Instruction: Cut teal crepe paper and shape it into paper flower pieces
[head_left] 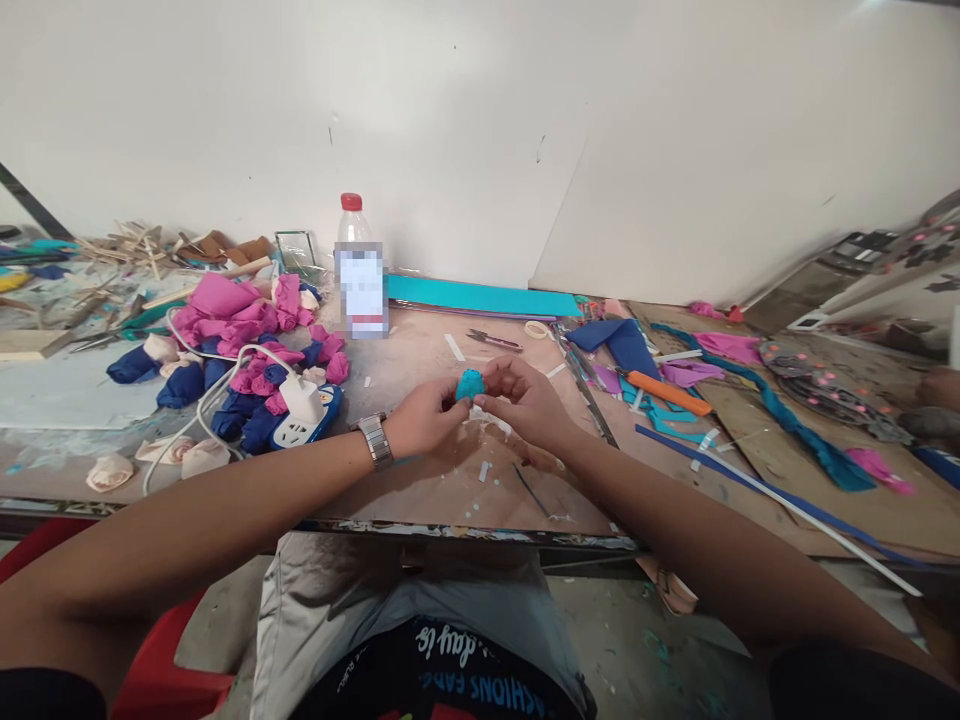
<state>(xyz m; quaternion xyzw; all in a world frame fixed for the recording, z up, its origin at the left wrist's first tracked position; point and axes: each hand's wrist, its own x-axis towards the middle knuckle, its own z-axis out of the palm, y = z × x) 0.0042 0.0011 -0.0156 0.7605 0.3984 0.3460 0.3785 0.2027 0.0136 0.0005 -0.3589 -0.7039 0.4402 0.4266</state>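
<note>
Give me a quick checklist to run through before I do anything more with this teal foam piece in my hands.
1. Teal foam piece gripped by both the left hand and right hand: ok.
2. Hands held over bare table: ok.
3. Scissors lying apart, behind the hands: ok.
4. Orange cutter, whether its blade is retracted: cannot tell.
5. Power strip with its cable among the foam flowers: not ok.
6. Bottle upright, capped: ok.

A clear plastic bottle with a red cap (353,240) stood beyond the hands, pink and blue fabric rolls (247,350) lay to their left, and an orange-handled cutter (670,393) to their right.
</note>
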